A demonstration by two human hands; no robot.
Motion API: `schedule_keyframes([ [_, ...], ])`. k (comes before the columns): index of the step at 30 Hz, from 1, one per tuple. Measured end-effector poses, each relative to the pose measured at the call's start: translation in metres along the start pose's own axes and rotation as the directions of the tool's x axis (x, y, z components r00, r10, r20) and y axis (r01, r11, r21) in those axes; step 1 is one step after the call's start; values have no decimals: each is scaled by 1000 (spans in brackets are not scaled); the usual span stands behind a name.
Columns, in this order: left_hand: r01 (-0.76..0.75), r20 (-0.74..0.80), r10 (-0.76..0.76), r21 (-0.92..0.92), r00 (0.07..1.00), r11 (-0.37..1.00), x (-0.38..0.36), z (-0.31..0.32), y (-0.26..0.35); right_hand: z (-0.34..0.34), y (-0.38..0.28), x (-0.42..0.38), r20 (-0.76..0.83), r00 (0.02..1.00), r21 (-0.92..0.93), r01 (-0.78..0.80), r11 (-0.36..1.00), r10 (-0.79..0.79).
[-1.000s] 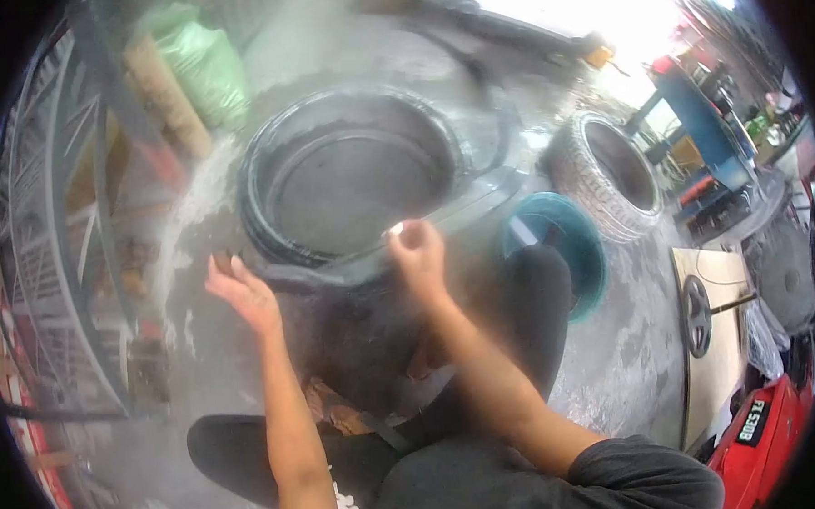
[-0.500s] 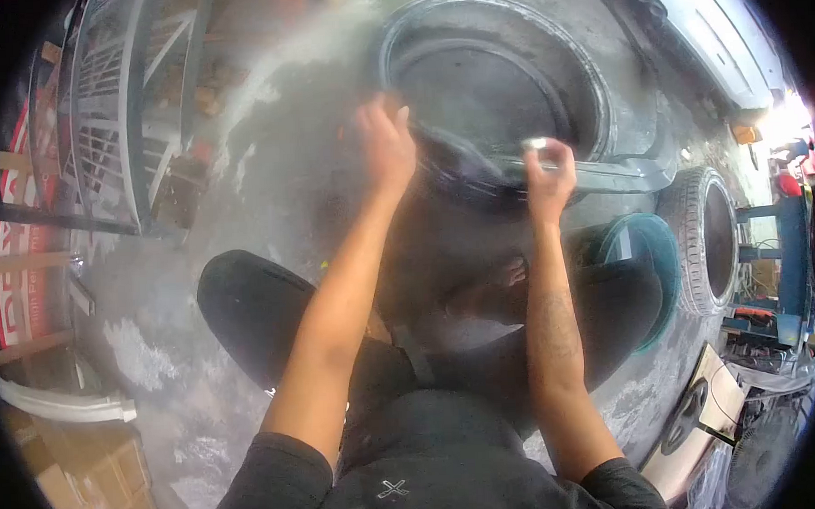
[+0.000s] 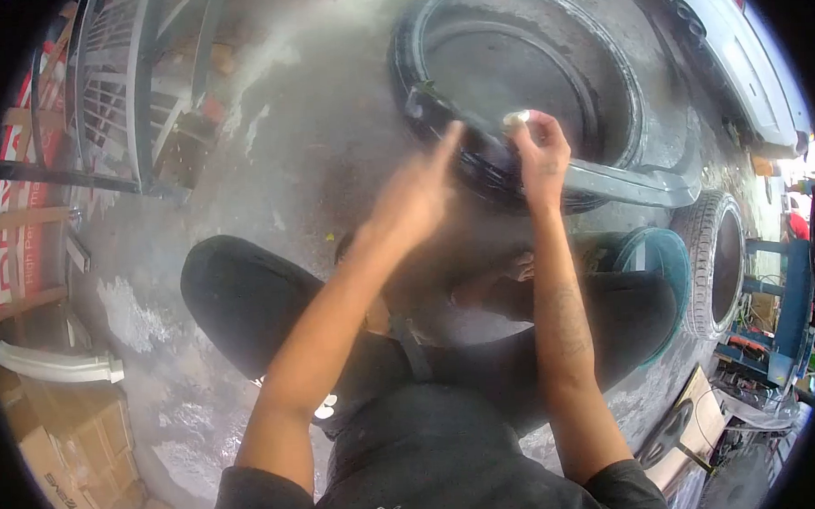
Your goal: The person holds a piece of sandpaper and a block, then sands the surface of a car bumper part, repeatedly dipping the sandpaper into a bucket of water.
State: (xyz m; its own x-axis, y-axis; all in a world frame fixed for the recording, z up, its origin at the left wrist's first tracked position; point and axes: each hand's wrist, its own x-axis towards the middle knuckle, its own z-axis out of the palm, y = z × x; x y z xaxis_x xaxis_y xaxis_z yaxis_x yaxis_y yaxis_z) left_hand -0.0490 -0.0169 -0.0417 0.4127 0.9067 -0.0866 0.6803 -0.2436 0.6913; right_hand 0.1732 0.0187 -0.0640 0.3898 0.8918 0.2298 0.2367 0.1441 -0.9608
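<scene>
A long grey moulded strip (image 3: 636,183) lies across a big tyre (image 3: 639,90) on the floor, its left end dark and glossy. My right hand (image 3: 543,158) is above the strip's middle, thumb and fingers pinched on a small whitish piece (image 3: 516,119) whose kind I cannot make out. Motion blurs my left hand (image 3: 416,195); its index finger stretches toward the strip's dark part, while the other fingers are smeared.
A teal tub (image 3: 654,244) stands beside my right knee, with another tyre (image 3: 699,269) upright past it. Metal grating (image 3: 136,84) and cardboard boxes (image 3: 75,442) are at the left. A white car (image 3: 735,49) shows at the upper right.
My left hand has moved right and down, from the strip's left end toward its middle. My right hand still pinches the whitish piece. The whole view has shifted slightly.
</scene>
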Motion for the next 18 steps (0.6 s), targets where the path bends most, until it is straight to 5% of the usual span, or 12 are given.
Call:
schedule_keyframes([
  [10, -3, -46, 12, 189, 999, 982, 24, 37, 14, 2, -26, 18, 82, 988, -26, -127, 991, 129],
  [12, -22, -69, 35, 192, 997, 981, 22, 40, 12, 10, -31, 37, 259, 948, -228, 248, 941, -187],
  [14, 7, -27, -1, 189, 1000, 982, 20, 35, 14, 31, -56, 43, 316, 932, -320, 281, 905, -178],
  [17, 7, -41, 1, 195, 999, 981, 20, 41, 10, 58, -66, 57, 655, 732, -423, 562, 711, -188],
  [18, 1, -32, 5, 191, 999, 981, 21, 41, 9, 66, -67, 59, 661, 726, -420, 568, 708, -191],
])
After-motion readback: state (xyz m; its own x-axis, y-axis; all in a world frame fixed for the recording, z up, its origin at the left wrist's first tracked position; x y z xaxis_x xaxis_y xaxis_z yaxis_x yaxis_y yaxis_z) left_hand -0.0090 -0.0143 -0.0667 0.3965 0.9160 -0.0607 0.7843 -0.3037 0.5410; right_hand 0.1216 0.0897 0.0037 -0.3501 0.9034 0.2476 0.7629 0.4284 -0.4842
